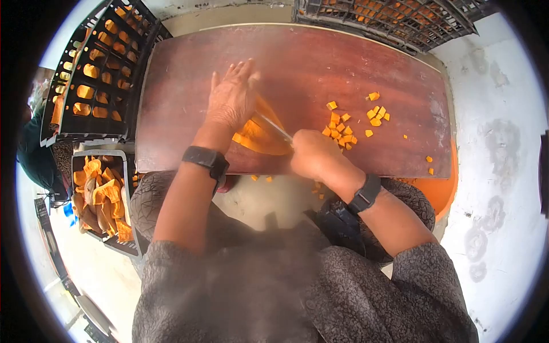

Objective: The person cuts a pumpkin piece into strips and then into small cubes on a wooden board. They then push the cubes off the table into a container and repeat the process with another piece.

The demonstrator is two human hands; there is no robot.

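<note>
On the reddish board (189,103) lies a large orange piece of pumpkin-like flesh (264,140). The blade of a knife (273,124) crosses it at a slant. My right hand (320,155) is closed round the knife's handle at the piece's right side. My left hand (233,96) rests at the piece's upper left, fingers spread and slightly blurred, pointing away from me. To the right of my right hand, several small orange cubes (341,130) lie in a loose group, with more cubes (377,114) farther right.
A black crate (94,86) with orange pieces stands at the upper left. Below it, a smaller crate (130,200) holds orange slices and peelings. Another black crate (394,23) is beyond the board. An orange tub (449,191) shows at the lower right, beside a white wall (497,143).
</note>
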